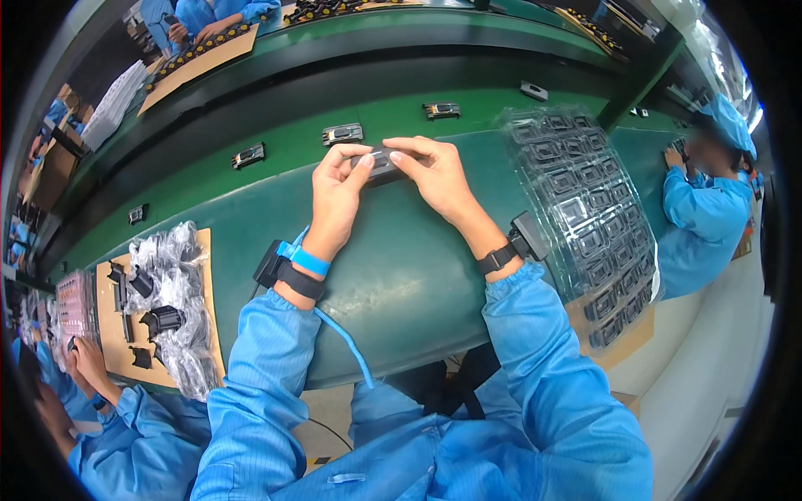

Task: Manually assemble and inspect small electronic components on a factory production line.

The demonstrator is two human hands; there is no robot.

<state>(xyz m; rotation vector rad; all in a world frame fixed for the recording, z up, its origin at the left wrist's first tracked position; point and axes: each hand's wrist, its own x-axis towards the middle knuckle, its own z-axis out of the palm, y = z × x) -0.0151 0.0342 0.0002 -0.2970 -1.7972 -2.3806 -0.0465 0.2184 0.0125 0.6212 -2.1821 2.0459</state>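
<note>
At the far edge of the green work mat, a small dark grey rectangular plastic housing [383,164] is held level between my two hands. My left hand [336,194] pinches its left end with thumb and fingers. At its right end, my right hand [438,177] grips it the same way, thumb on top. The fingers hide most of its ends and underside. Just beyond, a similar part with metal pieces [342,134] lies on the green conveyor belt [301,134]. A blue strap [304,258] with a coiled cord circles my left wrist.
Stacked see-through blister trays [585,200] lie to the right. On the left, a cardboard sheet [210,292] bears black plastic parts [162,319] and crumpled plastic bags [185,334]. Several more units [248,156] sit along the belt. Co-workers in blue work at both sides and across.
</note>
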